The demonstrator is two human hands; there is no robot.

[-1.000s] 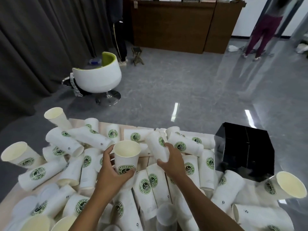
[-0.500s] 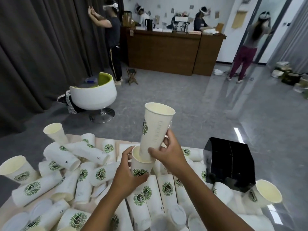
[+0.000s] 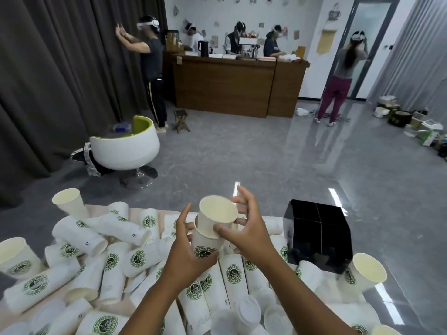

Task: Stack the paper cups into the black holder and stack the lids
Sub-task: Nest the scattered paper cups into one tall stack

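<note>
Half a second on, I saw the second white paper cup with the green logo (image 3: 218, 212) seated inside the one gripped by my left hand (image 3: 187, 252), no longer held high above it. My right hand (image 3: 244, 232) had let go, fingers spread beside the rim, thumb perhaps touching. One pair nested; dozens of loose cups (image 3: 96, 252) covered the pale tabletop (image 3: 167, 217). The black compartmented holder (image 3: 319, 234) stood empty-looking at its right edge. Beyond lay grey floor, a white tub chair (image 3: 124, 148) and a wooden counter (image 3: 237, 84).

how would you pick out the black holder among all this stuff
Find the table heaped with white paper cups. At its far right corner stands the black holder, a glossy box split into compartments. It is the only dark thing on the table.
</note>
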